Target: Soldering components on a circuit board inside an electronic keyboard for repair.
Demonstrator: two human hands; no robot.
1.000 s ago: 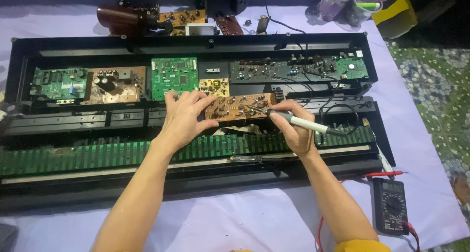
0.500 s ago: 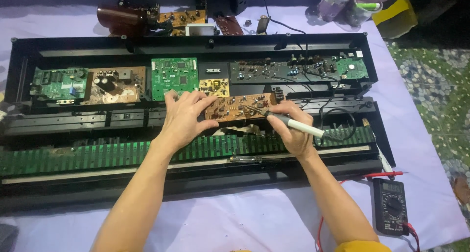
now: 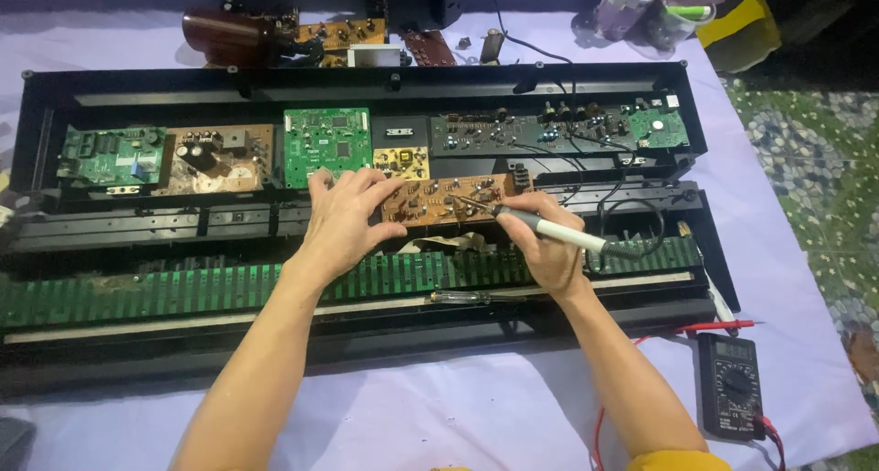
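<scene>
A big black case [image 3: 366, 82] lies open on the desk [image 3: 458, 407], which has a light purple cloth on it. Inside the case sit many boards with small parts. The left hand [image 3: 343, 219] rests on the left end of a small brown board [image 3: 449, 201] in the middle of the case. Its fingers [image 3: 375, 192] are spread a little and press on the board's edge to hold it.

The right hand [image 3: 540, 247] is just beside the board. Its fingers [image 3: 513, 224] are pinching a pen-shaped tool [image 3: 549, 230] with a white handle. The thin metal tip of the tool touches the brown board.

A long green strip [image 3: 183, 292] runs along the case below the hands. A small screwdriver [image 3: 467, 297] lies on it, near the right hand. A black meter [image 3: 730, 384] with red wires sits on the desk at the right, well apart from the hands.
</scene>
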